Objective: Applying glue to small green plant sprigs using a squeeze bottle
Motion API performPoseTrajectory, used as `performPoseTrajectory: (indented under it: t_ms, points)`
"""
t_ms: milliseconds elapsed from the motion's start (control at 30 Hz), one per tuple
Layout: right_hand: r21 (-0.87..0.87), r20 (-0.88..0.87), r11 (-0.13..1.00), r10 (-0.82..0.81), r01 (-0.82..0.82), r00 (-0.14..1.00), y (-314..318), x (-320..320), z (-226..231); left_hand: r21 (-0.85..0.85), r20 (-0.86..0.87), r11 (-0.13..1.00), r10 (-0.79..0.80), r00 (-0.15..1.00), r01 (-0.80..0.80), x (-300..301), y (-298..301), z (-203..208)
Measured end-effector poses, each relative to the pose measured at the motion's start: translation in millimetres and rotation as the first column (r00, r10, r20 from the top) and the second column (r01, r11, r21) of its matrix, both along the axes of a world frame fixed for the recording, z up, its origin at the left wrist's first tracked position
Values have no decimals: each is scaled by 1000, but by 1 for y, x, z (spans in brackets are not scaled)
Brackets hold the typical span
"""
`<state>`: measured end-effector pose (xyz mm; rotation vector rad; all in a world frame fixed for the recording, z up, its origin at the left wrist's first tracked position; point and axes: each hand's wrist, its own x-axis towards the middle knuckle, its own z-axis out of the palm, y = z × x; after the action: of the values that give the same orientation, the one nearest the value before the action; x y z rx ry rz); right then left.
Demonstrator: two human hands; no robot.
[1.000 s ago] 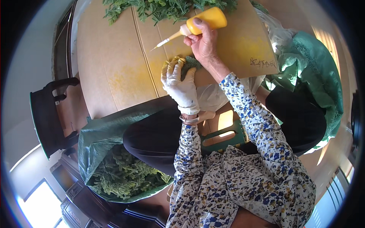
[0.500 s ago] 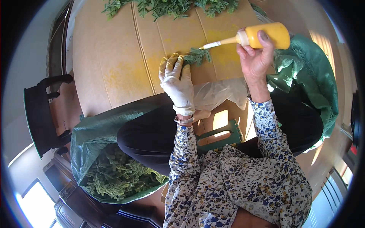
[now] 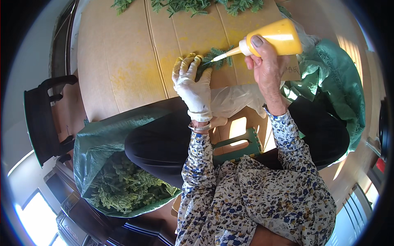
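Observation:
My left hand (image 3: 192, 84), in a white glove with yellow-stained fingertips, grips the near end of a small green artificial fir sprig (image 3: 217, 57). The sprig points away to the right over the cardboard sheet (image 3: 123, 53). Bare, my right hand (image 3: 266, 67) is wrapped round a squeeze bottle (image 3: 279, 37) of yellow liquid. The bottle is tilted, and its long nozzle ends in a thin needle tip beside the sprig, close to my left fingers. Whether liquid is coming out is too small to tell.
More green sprigs (image 3: 186, 6) lie along the cardboard's far edge. A green sack (image 3: 100, 139) full of fir branches (image 3: 127, 184) stands at my left; another green sack (image 3: 334, 78) lies at the right. Between my legs is a green stool (image 3: 246, 147). Yellow stains mark the cardboard.
My right hand has moved the bottle left and tilted it more, bringing its tip closer to my left fingers. The left hand still holds the sprig, and the cardboard has shifted slightly.

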<state>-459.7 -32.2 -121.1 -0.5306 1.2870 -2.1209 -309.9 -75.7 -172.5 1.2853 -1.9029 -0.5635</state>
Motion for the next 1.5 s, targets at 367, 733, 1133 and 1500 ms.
performPoseTrajectory:
  t_ms: [367,733,1133,1500]
  points:
    - [62,-101,997,50,-44,994,-5,9,2,-3,21,1000,22,1000,-22,0,1,1]
    - [100,-122,994,45,-33,991,0,2,7,-39,39,999,11,999,-9,0,0,1]
    - [59,-125,998,1,7,992,4,-11,8,-54,47,998,26,999,-23,-1,-1,1]
    - [79,-104,995,-47,55,993,6,-23,10,-38,56,999,36,998,-34,-2,1,3]
